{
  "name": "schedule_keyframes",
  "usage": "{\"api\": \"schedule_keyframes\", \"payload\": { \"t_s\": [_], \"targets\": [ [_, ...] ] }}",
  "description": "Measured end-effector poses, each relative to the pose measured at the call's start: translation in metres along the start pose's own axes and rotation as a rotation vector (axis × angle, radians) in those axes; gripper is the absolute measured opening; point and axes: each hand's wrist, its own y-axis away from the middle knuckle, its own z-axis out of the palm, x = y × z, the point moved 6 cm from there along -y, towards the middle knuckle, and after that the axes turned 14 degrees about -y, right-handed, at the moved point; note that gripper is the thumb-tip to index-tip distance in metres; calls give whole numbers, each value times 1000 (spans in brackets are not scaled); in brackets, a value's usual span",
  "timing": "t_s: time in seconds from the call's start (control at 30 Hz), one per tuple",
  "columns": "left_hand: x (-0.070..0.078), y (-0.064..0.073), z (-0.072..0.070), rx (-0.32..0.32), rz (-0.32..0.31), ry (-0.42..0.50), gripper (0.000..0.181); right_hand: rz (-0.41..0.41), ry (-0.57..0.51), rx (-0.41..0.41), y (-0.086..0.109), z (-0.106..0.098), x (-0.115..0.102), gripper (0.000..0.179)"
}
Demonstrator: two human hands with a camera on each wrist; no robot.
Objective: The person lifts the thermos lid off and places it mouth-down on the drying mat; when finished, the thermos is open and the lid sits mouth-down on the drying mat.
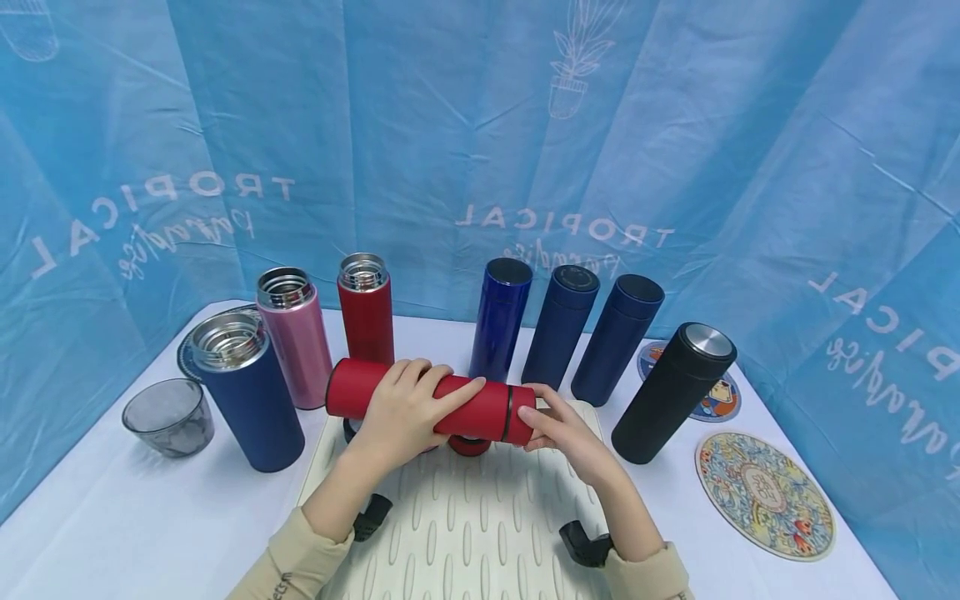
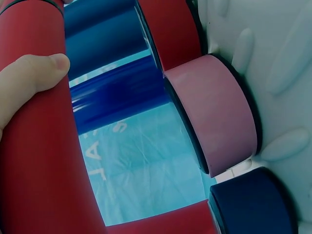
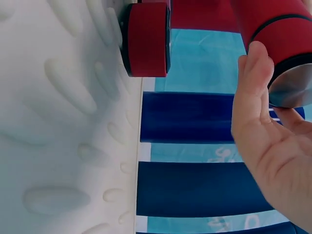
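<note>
A red thermos (image 1: pixel 472 408) lies sideways in the air above a cream, bumpy-topped board (image 1: pixel 465 533). My left hand (image 1: pixel 405 408) grips its body, thumb along the near side. At the other end, my right hand (image 1: pixel 558 433) holds the red cap, which is still on the bottle below a black ring. The cap's silver end shows in the right wrist view. Beneath the thermos, a red lid (image 2: pixel 170 31), a pink lid (image 2: pixel 212 114) and a navy lid (image 2: pixel 253 207) stand in a row on the board; the thermos and left hand partly hide them in the head view.
Uncapped navy (image 1: pixel 251 400), pink (image 1: pixel 300 354) and red (image 1: pixel 367 325) thermoses stand at left, by a grey glass bowl (image 1: pixel 171 417). Capped glossy blue (image 1: pixel 498 325), two navy (image 1: pixel 558 333) and black (image 1: pixel 667 400) ones stand at right, near round patterned coasters (image 1: pixel 765 492). A blue curtain (image 1: pixel 420 125) hangs behind.
</note>
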Motion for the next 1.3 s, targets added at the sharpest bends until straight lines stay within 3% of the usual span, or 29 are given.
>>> {"api": "schedule_keyframes", "payload": {
  "t_s": [0.17,0.57,0.87,1.1,1.3],
  "targets": [
    [0,1,-2,37,8,13,87,-11,-29,-23,0,0,1,52],
    [-1,1,-4,45,13,-22,87,-103,13,-44,-1,1,0,52],
    [-3,2,-1,-11,-2,0,85,-182,58,-76,-1,3,0,54],
    [-4,2,-1,-4,-6,10,83,-240,116,-76,0,5,-1,56],
    [-6,3,0,-40,-18,32,83,-334,231,-45,2,6,-5,56]
  ]
}}
